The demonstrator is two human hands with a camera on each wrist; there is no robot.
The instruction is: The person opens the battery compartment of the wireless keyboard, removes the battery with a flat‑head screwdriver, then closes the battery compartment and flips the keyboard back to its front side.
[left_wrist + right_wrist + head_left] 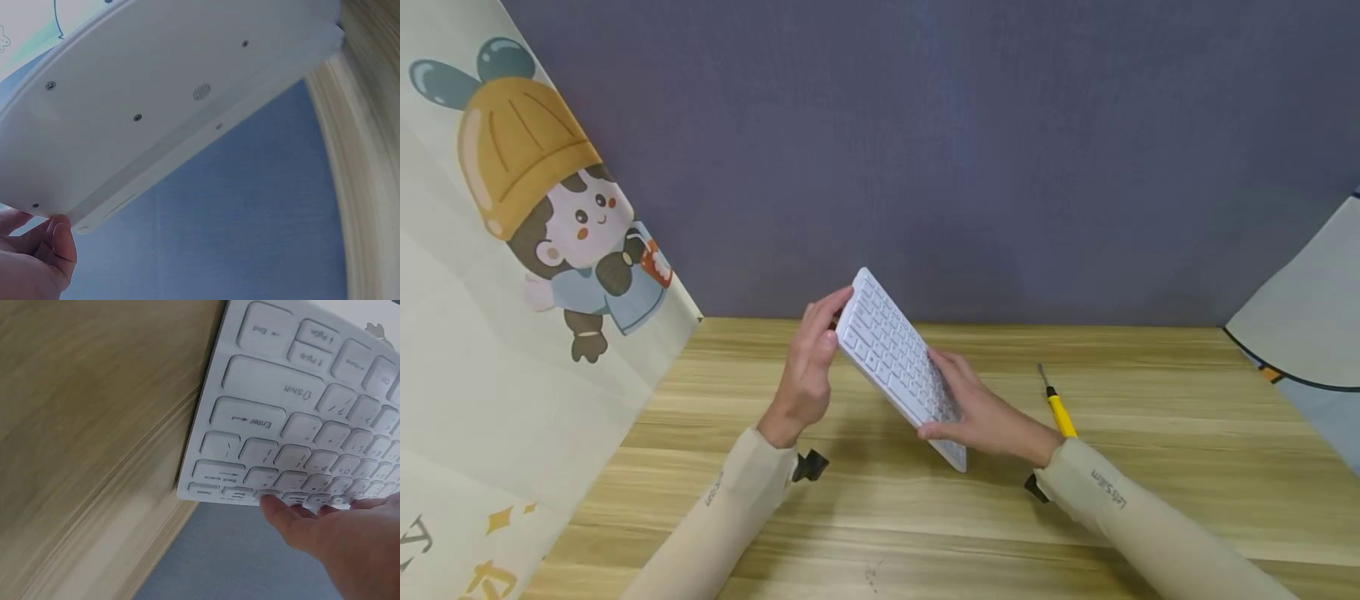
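Note:
A white keyboard (891,354) is held tilted over the table, its keys facing me and its left end raised. My left hand (808,367) pinches that raised end. In the left wrist view, its fingers (62,244) are at one corner of the keyboard's underside (156,69), where several small screws and a round mark show. My right hand (981,408) grips the keyboard across its lower end, the thumb at the near edge. In the right wrist view, fingertips of the right hand (337,537) lie at the top row of keys (250,450).
A yellow-handled screwdriver (1062,415) lies on the wooden table (887,533), right of the keyboard and partly behind the right sleeve (1120,492). A dark blue-grey panel (925,150) stands behind the table. To the left hangs a pale sheet with a cartoon figure (580,208).

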